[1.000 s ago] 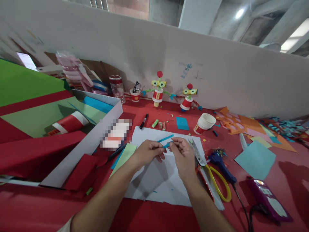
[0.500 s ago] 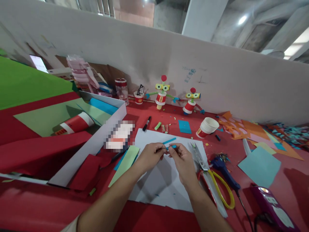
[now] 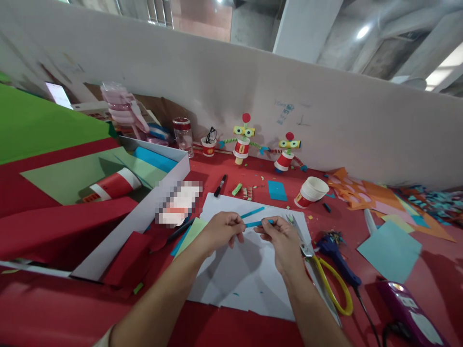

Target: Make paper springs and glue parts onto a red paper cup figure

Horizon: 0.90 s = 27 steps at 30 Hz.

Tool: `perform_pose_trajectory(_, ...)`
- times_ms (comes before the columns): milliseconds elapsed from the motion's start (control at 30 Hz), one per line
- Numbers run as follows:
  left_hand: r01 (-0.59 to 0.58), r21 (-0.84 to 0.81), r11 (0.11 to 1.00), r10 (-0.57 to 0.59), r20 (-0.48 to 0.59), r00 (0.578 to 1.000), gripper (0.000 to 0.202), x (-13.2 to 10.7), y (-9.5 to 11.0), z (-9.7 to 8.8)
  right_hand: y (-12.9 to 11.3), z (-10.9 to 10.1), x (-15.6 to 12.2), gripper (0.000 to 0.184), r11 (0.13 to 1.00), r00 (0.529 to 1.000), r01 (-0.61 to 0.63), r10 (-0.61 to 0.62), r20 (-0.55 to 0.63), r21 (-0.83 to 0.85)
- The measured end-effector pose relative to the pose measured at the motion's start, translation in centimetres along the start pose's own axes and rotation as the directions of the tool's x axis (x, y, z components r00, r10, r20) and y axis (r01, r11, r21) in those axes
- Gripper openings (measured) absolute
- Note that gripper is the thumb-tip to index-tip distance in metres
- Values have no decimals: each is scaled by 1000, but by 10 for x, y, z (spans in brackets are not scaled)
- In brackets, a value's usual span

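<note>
A narrow blue paper strip (image 3: 253,224) is stretched between my two hands above a white sheet (image 3: 246,270). My left hand (image 3: 227,228) pinches its left end, and my right hand (image 3: 277,233) pinches the other end between thumb and forefinger. Just behind them, a second blue strip (image 3: 252,212) lies on the white sheet. Scissors with yellow and red handles (image 3: 334,284) rest by my right hand, their blades partly hidden behind it. Under my left forearm lies a light green paper strip (image 3: 193,236).
An open box (image 3: 166,185) with a paper cup (image 3: 115,184) inside stands left. Two paper-cup figures (image 3: 241,147) stand near the wall. Stacked cups (image 3: 311,192), a blue glue gun (image 3: 338,258) and a purple device (image 3: 408,308) with a cord are on the right. A marker (image 3: 220,185) lies behind the sheet.
My hands have moved apart, the right one shifting rightward. More of the blue strip now shows between them.
</note>
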<state>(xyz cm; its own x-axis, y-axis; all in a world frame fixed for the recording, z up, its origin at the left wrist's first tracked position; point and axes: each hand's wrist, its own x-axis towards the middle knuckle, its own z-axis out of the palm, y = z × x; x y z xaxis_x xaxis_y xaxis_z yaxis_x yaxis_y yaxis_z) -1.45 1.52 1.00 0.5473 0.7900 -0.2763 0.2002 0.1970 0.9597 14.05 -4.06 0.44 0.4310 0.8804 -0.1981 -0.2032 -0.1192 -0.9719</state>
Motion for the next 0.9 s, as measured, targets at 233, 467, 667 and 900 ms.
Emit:
perform_pose_trajectory(233, 18, 72, 997, -16, -28, 999, 12, 1, -5, -8, 1, 0, 1, 33, 999, 999, -33, 33, -13, -10)
perform_pose_trajectory(467, 77, 132, 988, -78, 5, 997, 11, -3, -2, -12, 0, -1, 0, 35, 996, 996, -84, 84, 21, -8)
perform_pose_trajectory(667, 56, 162, 985, -56, -1, 998, 10, 0, -7, -13, 6, -3, 5, 34, 992, 990, -120, 122, 67, -34)
perform_pose_trajectory(900, 76, 319, 945, -83, 7, 997, 11, 2, -16, -16, 15, 1, 7, 21, 990, 994, -97, 102, 40, -105)
